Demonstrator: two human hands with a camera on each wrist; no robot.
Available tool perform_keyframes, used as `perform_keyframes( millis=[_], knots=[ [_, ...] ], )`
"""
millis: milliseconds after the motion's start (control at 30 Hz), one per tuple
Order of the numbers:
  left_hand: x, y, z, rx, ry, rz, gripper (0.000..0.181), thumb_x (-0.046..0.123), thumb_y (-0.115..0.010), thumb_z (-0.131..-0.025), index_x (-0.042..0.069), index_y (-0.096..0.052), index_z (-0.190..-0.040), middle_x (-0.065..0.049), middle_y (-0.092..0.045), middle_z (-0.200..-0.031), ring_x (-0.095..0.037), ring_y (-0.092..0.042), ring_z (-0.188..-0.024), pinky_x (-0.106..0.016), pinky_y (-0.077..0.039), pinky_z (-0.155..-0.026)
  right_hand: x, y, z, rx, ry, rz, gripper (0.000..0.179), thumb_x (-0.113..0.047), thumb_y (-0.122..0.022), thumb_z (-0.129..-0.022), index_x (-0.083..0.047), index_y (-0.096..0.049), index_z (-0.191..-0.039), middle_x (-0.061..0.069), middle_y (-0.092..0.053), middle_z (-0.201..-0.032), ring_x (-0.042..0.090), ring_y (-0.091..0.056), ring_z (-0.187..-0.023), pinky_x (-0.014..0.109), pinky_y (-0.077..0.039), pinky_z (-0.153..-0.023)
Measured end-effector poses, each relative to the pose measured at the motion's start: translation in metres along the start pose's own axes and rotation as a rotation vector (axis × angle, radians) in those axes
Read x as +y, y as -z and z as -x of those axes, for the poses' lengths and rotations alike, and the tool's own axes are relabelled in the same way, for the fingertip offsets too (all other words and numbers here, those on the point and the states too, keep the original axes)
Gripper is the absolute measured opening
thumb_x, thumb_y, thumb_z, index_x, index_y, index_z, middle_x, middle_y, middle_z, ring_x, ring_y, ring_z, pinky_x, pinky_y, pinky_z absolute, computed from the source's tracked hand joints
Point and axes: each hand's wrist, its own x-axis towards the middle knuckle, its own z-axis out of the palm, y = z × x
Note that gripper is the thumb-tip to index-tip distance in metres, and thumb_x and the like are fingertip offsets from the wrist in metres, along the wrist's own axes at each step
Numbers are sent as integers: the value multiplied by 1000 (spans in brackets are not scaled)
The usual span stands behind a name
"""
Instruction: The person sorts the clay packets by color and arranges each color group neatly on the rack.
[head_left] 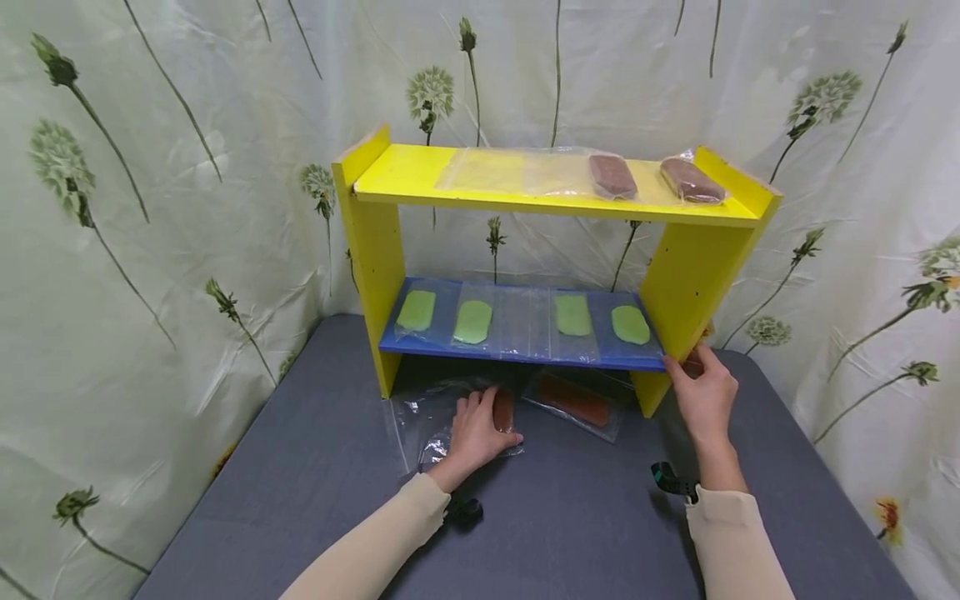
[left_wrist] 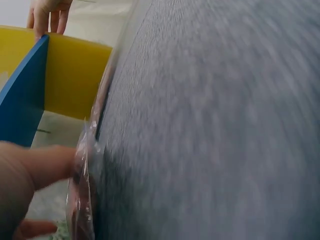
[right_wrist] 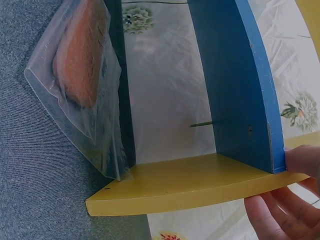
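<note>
My left hand [head_left: 477, 433] is on the tabletop below the shelf unit, fingers and thumb gripping a brown soap-like bar [head_left: 503, 409] in a clear plastic bag. In the left wrist view, this bag [left_wrist: 82, 200] lies against the thumb. My right hand [head_left: 703, 392] pinches the yellow side panel [head_left: 686, 287] of the small shelf unit, thumb at the corner of the blue lower shelf [head_left: 517, 360] and fingers on the panel's outer side. Between the hands, a second bagged reddish-brown bar [head_left: 573, 402] lies on the table, partly under the blue shelf.
Several green bars in clear bags, such as one green bar [head_left: 573, 315], lie along the blue shelf. Two brown bars, one a bagged bar [head_left: 692, 181], sit at the right of the yellow top shelf [head_left: 420, 167]. A dandelion-print curtain [head_left: 247, 208] surrounds the grey table [head_left: 555, 517].
</note>
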Motion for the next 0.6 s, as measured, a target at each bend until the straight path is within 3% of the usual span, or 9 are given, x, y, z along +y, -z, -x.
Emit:
perform_keyframes(
  millis=[167,267,433,600],
  knots=[
    [-6,5,-1,-83,-99,27,89,22,-89,-70,10,-49,-148,-15,-59,-131,-34,-49,-106,-47,-47,-84,0,1,-1,7,9,0,36,-29,-74,-93,-10,-69,-124,11,-72,-106,25,-67,-94,10,-42,-71],
    [-8,8,0,-107,-125,54,83,13,-84,-71,8,-51,-147,-13,-59,-130,-31,-50,-104,-43,-46,-81,0,2,-2,13,9,-3,35,-28,-75,-93,-10,-69,-122,10,-72,-105,20,-66,-93,11,-42,-71],
    [-7,12,5,-84,-120,103,62,13,-75,-76,6,-62,-136,-13,-61,-123,-30,-53,-106,-45,-46,-82,0,2,0,6,9,-10,35,-30,-74,-93,-9,-69,-121,10,-72,-105,4,-61,-87,14,-43,-71],
    [-8,14,8,-30,-103,183,42,14,-65,-87,6,-66,-129,-10,-64,-116,-27,-59,-98,-45,-48,-81,2,1,2,2,7,-11,35,-30,-74,-93,-9,-69,-122,10,-72,-105,4,-60,-87,12,-43,-69]
  ],
)
